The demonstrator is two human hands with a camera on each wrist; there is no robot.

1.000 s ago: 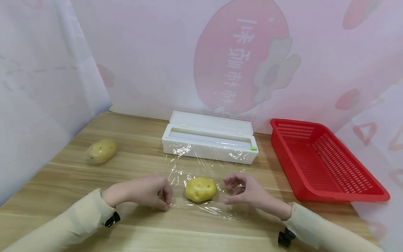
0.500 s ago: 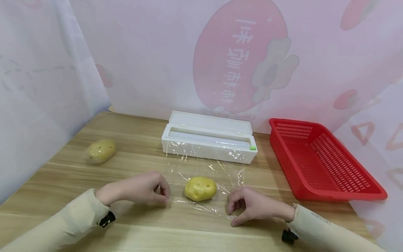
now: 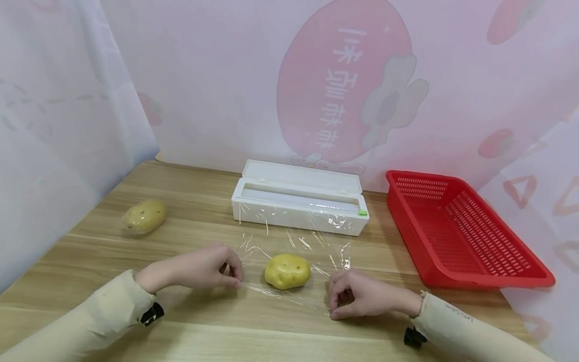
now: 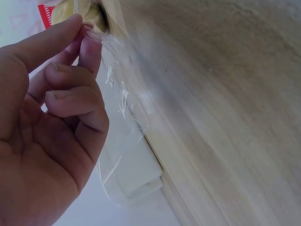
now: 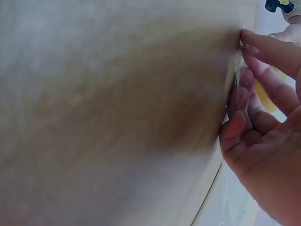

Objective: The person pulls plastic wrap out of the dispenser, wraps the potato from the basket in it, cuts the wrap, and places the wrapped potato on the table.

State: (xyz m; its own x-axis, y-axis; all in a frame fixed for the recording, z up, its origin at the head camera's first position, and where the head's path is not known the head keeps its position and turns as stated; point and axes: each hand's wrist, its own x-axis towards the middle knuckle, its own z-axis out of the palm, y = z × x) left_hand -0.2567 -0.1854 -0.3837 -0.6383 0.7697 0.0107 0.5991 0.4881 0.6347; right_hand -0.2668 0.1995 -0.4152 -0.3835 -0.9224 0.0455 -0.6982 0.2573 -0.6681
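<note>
A yellow potato (image 3: 287, 271) lies on a sheet of clear cling film (image 3: 346, 255) drawn out from a white dispenser box (image 3: 302, 173) with its lid raised. To the left of the potato, my left hand (image 3: 203, 267) pinches the film's near left corner; in the left wrist view, thumb and index finger meet on the gathered film (image 4: 96, 35). My right hand (image 3: 364, 293) is on the other side, low over the table, pinching the near right part of the film between thumb and fingertips. The right wrist view shows a bit of film (image 5: 249, 48) at those fingertips.
Another potato (image 3: 145, 216), wrapped in film, lies at the left of the wooden table (image 3: 190, 327). A red plastic basket (image 3: 425, 236) stands at the right edge. Printed cloth (image 3: 217, 90) hangs behind and along the sides.
My right hand has come down and nearer to me, its fingers closing on the film's edge. My left hand has shifted slightly left. The film looks flatter and tauter around the potato.
</note>
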